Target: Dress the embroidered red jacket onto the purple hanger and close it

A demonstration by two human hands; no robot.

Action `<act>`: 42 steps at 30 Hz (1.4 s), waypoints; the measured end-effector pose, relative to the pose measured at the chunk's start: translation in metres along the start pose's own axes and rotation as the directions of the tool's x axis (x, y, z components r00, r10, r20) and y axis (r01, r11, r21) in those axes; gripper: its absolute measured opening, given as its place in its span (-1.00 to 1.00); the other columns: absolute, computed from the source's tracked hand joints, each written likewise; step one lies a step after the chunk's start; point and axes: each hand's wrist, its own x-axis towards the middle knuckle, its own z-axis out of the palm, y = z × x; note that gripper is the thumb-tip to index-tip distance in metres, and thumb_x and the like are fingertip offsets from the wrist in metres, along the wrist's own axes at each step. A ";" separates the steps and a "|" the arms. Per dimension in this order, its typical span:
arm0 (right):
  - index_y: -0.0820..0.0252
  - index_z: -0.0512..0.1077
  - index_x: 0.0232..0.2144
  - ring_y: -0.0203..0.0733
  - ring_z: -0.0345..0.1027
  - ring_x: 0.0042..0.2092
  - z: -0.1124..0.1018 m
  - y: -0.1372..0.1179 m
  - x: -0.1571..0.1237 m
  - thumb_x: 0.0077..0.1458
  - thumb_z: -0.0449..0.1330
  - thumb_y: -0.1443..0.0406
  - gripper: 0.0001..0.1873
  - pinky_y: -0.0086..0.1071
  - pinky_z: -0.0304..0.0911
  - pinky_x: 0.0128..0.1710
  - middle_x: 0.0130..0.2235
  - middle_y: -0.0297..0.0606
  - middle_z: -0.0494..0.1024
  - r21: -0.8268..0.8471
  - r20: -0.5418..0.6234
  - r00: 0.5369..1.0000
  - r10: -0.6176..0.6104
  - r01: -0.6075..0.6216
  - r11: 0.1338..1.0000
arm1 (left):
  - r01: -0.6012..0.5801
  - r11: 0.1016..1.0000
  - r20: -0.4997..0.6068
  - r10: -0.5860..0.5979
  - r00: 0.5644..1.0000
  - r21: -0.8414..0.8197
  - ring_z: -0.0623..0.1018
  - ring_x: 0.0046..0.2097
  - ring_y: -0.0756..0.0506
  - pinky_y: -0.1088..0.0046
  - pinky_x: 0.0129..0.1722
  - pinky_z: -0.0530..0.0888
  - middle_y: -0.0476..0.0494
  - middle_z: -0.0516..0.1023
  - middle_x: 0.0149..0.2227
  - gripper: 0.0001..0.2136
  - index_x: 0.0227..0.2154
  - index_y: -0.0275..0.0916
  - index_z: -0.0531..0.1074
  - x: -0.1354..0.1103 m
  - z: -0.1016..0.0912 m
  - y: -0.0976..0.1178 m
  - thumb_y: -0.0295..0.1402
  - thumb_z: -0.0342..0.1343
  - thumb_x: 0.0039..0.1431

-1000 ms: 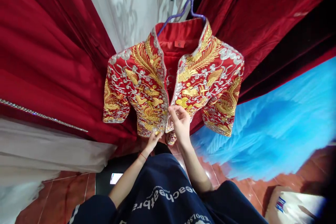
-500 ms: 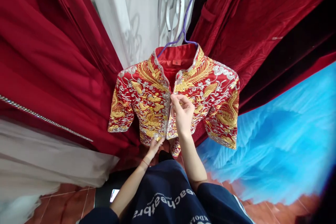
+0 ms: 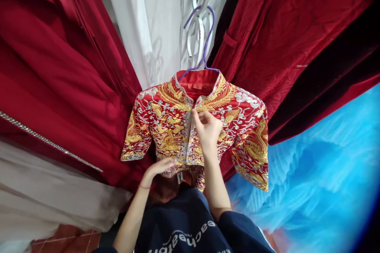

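Observation:
A short-sleeved red jacket [image 3: 170,136] with gold and silver embroidery and a stand collar hangs on a purple wire hanger [image 3: 204,49]. My right hand [image 3: 210,128] is closed in a pinch at the top of its front opening, just under the collar. Whatever small part lies between those fingertips is hidden. Below the pinch the two front edges meet in a straight seam; above it they part slightly. Beside the lower hem, my left hand [image 3: 162,167] has its fingers stretched out, somewhat blurred, with nothing seen in them.
The hanger hooks onto a white ring chain [image 3: 196,33]. Dark red garments hang on the left [image 3: 74,67] and the right [image 3: 267,35]. A fluffy blue gown [image 3: 320,189] is at lower right, pale fabric [image 3: 59,189] at lower left, above a tiled floor [image 3: 68,239].
My left hand has let go of the jacket's lower hem and moved left, its fingers now straightened. My right hand keeps its pinch, now closer to the collar.

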 end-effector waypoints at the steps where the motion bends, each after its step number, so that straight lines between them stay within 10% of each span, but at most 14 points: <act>1: 0.12 0.37 -0.56 -0.32 0.19 -0.53 -0.011 0.003 0.004 0.21 0.18 0.06 -0.62 -0.37 0.12 -0.43 -0.58 -0.38 0.37 -0.072 -0.037 0.995 -0.089 0.086 0.994 | -0.010 1.000 0.045 0.009 0.999 0.028 0.58 -0.41 -0.14 0.36 -0.40 0.49 -0.10 0.58 -0.51 -0.75 -0.47 -0.20 0.54 -0.005 -0.014 0.030 -0.15 0.40 -0.07; 3: 0.11 0.44 -0.44 -0.20 0.32 -0.37 -0.039 0.008 0.017 0.20 0.20 0.08 -0.72 -0.27 0.22 -0.26 -0.45 -0.29 0.47 -0.211 -0.171 0.945 -0.280 0.242 0.947 | -0.237 0.958 0.048 0.232 0.972 0.159 0.60 -0.22 -0.15 0.28 -0.12 0.51 -0.16 0.63 -0.32 -0.77 -0.23 -0.19 0.56 -0.011 -0.040 0.093 -0.16 0.24 0.16; 5: 0.12 0.48 -0.24 -0.01 0.36 -0.11 -0.066 0.018 0.035 0.13 0.25 0.02 -0.69 -0.10 0.19 -0.05 -0.21 -0.12 0.53 -0.379 -0.263 0.872 -0.413 0.301 0.875 | -0.603 0.716 -0.257 0.693 0.673 0.352 0.57 -0.21 -0.09 0.31 -0.09 0.48 -0.11 0.59 -0.27 -0.78 -0.19 -0.16 0.52 -0.008 -0.060 0.151 -0.16 0.15 0.24; 7: 0.12 0.45 -0.07 0.11 0.28 0.04 -0.088 0.031 0.057 0.08 0.27 -0.05 -0.51 -0.01 0.11 0.03 -0.05 -0.02 0.49 -0.484 -0.182 0.872 -0.454 0.323 0.814 | -0.588 0.527 -0.317 0.846 0.428 0.614 0.50 0.03 -0.12 0.31 0.06 0.41 -0.16 0.53 0.00 -0.65 -0.02 -0.15 0.46 0.005 -0.072 0.195 -0.15 0.22 0.17; 12: 0.11 0.47 -0.18 -0.11 0.35 -0.23 -0.109 0.059 0.102 0.21 0.18 -0.03 -0.63 -0.20 0.19 -0.13 -0.27 -0.19 0.53 -0.389 0.106 0.901 -0.420 0.426 0.817 | -0.426 0.528 -0.099 0.705 0.702 0.735 0.51 -0.23 -0.10 0.44 -0.24 0.43 -0.15 0.57 -0.27 -0.56 -0.23 -0.29 0.53 0.043 -0.066 0.233 0.05 0.12 0.17; 14: 0.12 0.48 -0.31 -0.21 0.29 -0.37 -0.110 0.060 0.113 0.21 0.18 -0.02 -0.66 -0.29 0.18 -0.25 -0.39 -0.28 0.50 -0.310 0.106 0.909 -0.404 0.416 0.855 | -0.402 0.524 -0.179 0.748 0.639 0.751 0.45 -0.37 -0.04 0.50 -0.35 0.37 -0.07 0.52 -0.41 -0.58 -0.31 -0.28 0.54 0.046 -0.058 0.235 0.04 0.12 0.18; 17: 0.14 0.46 -0.46 -0.32 0.11 -0.51 -0.114 0.056 0.127 0.17 0.22 -0.05 -0.59 -0.38 0.06 -0.44 -0.55 -0.39 0.34 -0.150 0.144 0.933 -0.330 0.350 0.925 | -0.331 0.461 -0.313 0.855 0.413 0.823 0.40 -0.43 -0.01 0.51 -0.38 0.32 0.01 0.46 -0.48 -0.64 -0.33 -0.25 0.54 0.038 -0.048 0.241 0.00 0.20 0.13; 19: 0.15 0.44 -0.52 -0.35 0.04 -0.54 -0.116 0.056 0.133 0.13 0.23 -0.07 -0.56 -0.40 -0.02 -0.50 -0.59 -0.42 0.27 -0.032 0.231 0.939 -0.255 0.270 0.962 | -0.312 0.466 -0.334 0.856 0.394 0.828 0.40 -0.43 -0.01 0.50 -0.38 0.33 0.01 0.46 -0.48 -0.63 -0.34 -0.24 0.54 0.030 -0.047 0.245 0.01 0.22 0.09; 24: 0.18 0.45 -0.56 -0.38 0.05 -0.55 -0.116 0.070 0.133 0.00 0.33 -0.06 -0.56 -0.42 -0.06 -0.54 -0.59 -0.43 0.30 0.164 0.410 0.904 -0.123 0.060 0.985 | -0.294 0.643 -0.273 0.631 0.726 0.707 0.38 -0.46 -0.02 0.49 -0.45 0.35 -0.04 0.46 -0.49 -0.48 -0.39 -0.29 0.52 0.009 -0.055 0.236 0.16 0.26 -0.07; 28: 0.20 0.43 -0.63 -0.40 0.00 -0.58 -0.113 0.081 0.133 0.00 0.31 -0.09 -0.50 -0.43 -0.10 -0.58 -0.64 -0.45 0.24 0.187 0.445 0.893 -0.065 -0.022 0.982 | -0.324 0.605 -0.385 0.751 0.537 0.727 0.18 -0.55 0.06 0.52 -0.57 0.13 0.05 0.25 -0.62 -0.55 -0.56 -0.27 0.44 -0.011 -0.054 0.226 0.07 0.32 -0.10; 33: 0.21 0.46 -0.60 -0.36 0.07 -0.57 -0.096 0.091 0.145 0.12 0.16 -0.15 -0.42 -0.43 -0.02 -0.56 -0.64 -0.42 0.27 0.124 0.469 0.882 -0.046 -0.014 0.992 | -0.240 0.546 -0.378 0.777 0.503 0.803 0.17 -0.55 0.08 0.53 -0.54 0.10 0.10 0.23 -0.62 -0.65 -0.55 -0.26 0.41 -0.014 -0.044 0.222 -0.11 0.39 -0.12; 37: 0.20 0.53 -0.31 -0.20 0.34 -0.30 -0.084 0.073 0.122 0.20 0.19 0.04 -0.67 -0.32 0.23 -0.25 -0.35 -0.25 0.52 -0.032 0.071 0.968 -0.243 0.245 0.969 | -0.098 0.413 -0.360 0.870 0.335 0.906 0.43 -0.40 -0.01 0.49 -0.33 0.35 -0.01 0.50 -0.43 -0.68 -0.28 -0.25 0.51 -0.013 -0.024 0.220 -0.12 0.30 0.01; 39: 0.19 0.49 -0.29 -0.13 0.36 -0.17 -0.078 0.055 0.095 0.20 0.21 0.15 -0.78 -0.22 0.23 -0.09 -0.26 -0.17 0.53 -0.117 -0.198 0.917 -0.346 0.329 0.937 | -0.049 0.278 -0.258 0.935 0.244 0.959 0.53 -0.13 -0.14 0.34 -0.06 0.40 -0.17 0.58 -0.14 -0.56 -0.06 -0.25 0.47 -0.016 -0.005 0.222 -0.14 0.28 0.04; 42: 0.18 0.42 -0.37 -0.22 0.33 -0.29 -0.061 0.028 0.053 0.22 0.16 0.28 -0.88 -0.30 0.23 -0.19 -0.38 -0.26 0.47 -0.038 -0.189 0.890 -0.416 0.416 0.908 | -0.003 0.049 -0.048 0.974 0.223 0.999 0.45 0.12 -0.24 0.15 0.16 0.29 -0.26 0.49 0.10 -0.54 0.04 -0.21 0.42 -0.015 0.029 0.230 -0.18 0.24 0.09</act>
